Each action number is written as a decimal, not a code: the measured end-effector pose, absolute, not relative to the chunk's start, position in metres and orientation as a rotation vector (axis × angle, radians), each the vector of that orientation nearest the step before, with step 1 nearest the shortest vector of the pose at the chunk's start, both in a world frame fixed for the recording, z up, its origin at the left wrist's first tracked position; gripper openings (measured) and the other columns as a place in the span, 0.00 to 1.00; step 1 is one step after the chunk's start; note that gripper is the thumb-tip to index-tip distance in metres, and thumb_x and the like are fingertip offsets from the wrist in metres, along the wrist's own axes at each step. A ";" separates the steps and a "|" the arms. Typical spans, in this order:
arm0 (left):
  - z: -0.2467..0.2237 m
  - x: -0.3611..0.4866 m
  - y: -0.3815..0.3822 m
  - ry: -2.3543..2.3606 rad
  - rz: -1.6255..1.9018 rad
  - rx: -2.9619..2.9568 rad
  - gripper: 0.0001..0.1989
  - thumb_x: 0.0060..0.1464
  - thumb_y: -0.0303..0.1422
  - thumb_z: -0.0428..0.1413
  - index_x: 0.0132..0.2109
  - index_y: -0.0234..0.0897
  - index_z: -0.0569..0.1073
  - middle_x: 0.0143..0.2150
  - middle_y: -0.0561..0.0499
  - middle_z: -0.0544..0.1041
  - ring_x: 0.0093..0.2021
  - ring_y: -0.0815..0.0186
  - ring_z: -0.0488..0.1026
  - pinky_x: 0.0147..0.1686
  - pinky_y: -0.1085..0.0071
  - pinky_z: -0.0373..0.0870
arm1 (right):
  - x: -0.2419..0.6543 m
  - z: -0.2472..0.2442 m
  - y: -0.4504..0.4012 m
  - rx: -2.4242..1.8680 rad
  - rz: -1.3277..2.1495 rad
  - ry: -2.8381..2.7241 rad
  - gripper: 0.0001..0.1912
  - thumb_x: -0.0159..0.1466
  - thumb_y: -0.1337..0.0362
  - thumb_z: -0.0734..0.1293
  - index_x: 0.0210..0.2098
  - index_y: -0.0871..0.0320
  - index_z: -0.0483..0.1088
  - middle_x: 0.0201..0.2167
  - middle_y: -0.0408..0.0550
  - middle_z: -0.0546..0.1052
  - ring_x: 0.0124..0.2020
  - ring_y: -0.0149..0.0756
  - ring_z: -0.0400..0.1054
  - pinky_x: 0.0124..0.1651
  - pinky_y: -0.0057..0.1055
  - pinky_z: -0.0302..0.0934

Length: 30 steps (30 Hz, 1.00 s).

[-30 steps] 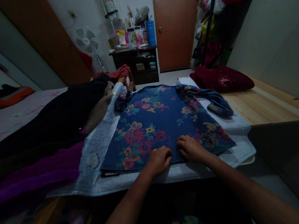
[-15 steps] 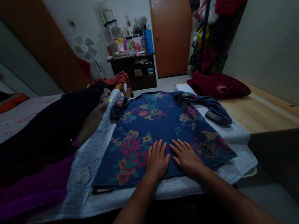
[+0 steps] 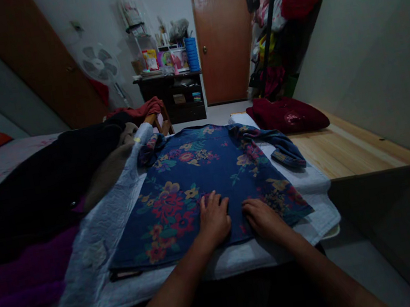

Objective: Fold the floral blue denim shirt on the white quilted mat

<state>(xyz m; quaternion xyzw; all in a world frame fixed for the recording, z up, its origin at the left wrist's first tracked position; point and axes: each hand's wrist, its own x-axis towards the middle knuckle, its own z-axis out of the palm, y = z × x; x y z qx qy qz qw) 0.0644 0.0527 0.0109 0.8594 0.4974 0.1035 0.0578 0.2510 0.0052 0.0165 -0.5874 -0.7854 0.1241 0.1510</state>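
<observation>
A dark blue long-sleeved shirt [image 3: 207,169] with red and yellow flowers lies spread on a pale quilted cloth [image 3: 99,252], its hem toward me. Near the middle of the hem, my left hand [image 3: 215,219] rests on the fabric, fingers apart and slightly bent. My right hand [image 3: 265,219] is just to its right, with its fingers curled and drawn together against the shirt; the fingertips are partly hidden. One sleeve [image 3: 287,153] stretches out to the right, while the other sleeve [image 3: 151,149] is bunched at the far left.
Dark clothes [image 3: 36,176] and purple fabric [image 3: 24,273] are heaped at left. A maroon cushion-like bundle [image 3: 287,114] lies on the wooden surface [image 3: 346,153] at right. Farther back stand a fan [image 3: 99,63], a dark cabinet [image 3: 172,96] and a wooden door [image 3: 223,30].
My right hand has gone from lying flat with fingers spread to curled fingers on the shirt. My left fingers bend slightly more. The view has shifted, moving the scene leftward.
</observation>
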 end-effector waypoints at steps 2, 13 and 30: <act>0.009 0.074 0.055 1.455 0.325 2.611 0.23 0.58 0.33 0.50 0.61 0.40 0.67 0.66 0.43 0.63 0.69 0.53 0.51 0.66 0.50 0.44 | 0.255 0.017 0.012 -1.777 0.276 -2.193 0.16 0.66 0.70 0.58 0.49 0.61 0.72 0.55 0.56 0.72 0.57 0.42 0.63 0.60 0.38 0.56; -0.011 0.080 0.050 1.401 0.307 2.685 0.35 0.58 0.53 0.48 0.68 0.46 0.57 0.71 0.42 0.53 0.71 0.46 0.44 0.66 0.45 0.39 | 0.263 0.015 0.000 -1.879 0.215 -2.132 0.09 0.64 0.71 0.62 0.42 0.58 0.72 0.45 0.53 0.73 0.47 0.41 0.66 0.53 0.36 0.60; -0.005 0.077 0.048 1.312 0.257 2.645 0.31 0.60 0.50 0.49 0.67 0.48 0.58 0.71 0.45 0.54 0.71 0.52 0.46 0.67 0.45 0.38 | 0.379 0.064 0.069 -2.284 -0.299 -1.161 0.31 0.62 0.55 0.64 0.59 0.67 0.60 0.54 0.68 0.68 0.57 0.59 0.59 0.55 0.51 0.54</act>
